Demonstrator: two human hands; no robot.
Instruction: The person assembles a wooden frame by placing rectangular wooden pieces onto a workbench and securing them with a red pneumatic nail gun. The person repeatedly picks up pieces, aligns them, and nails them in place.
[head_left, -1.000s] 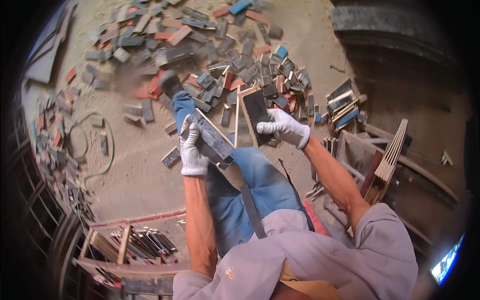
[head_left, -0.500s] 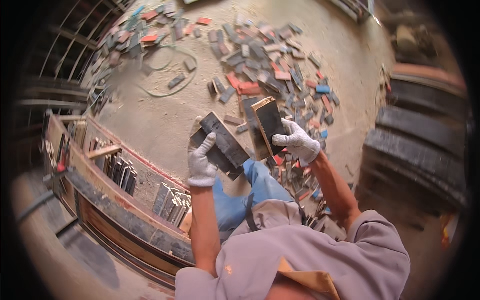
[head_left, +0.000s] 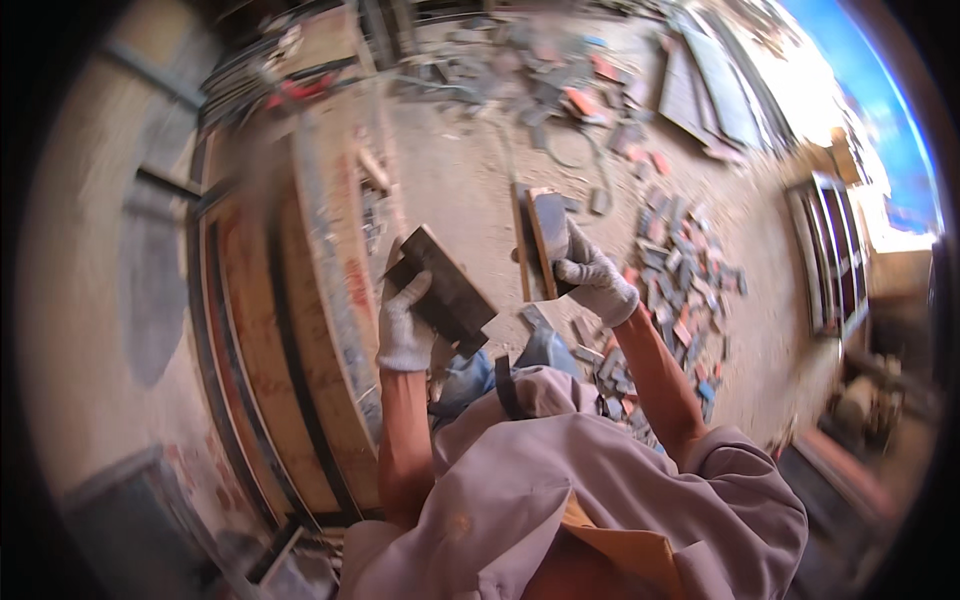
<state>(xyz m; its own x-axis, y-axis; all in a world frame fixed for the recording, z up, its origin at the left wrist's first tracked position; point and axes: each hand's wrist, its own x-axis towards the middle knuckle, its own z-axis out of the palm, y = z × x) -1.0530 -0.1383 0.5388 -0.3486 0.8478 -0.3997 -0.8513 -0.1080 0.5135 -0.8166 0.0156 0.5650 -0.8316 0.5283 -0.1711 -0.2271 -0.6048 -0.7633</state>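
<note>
Dark boards [head_left: 450,297], held out before a seated person's jeans [head_left: 546,350], are pinched between thumb and fingers of the gloved left hand [head_left: 405,322]; just apart, the gloved right hand [head_left: 598,280] grips thinner panels [head_left: 549,225]. Small wooden blocks [head_left: 672,268] litter the floor [head_left: 450,160]; a long wooden frame [head_left: 290,340] stands at left.
</note>
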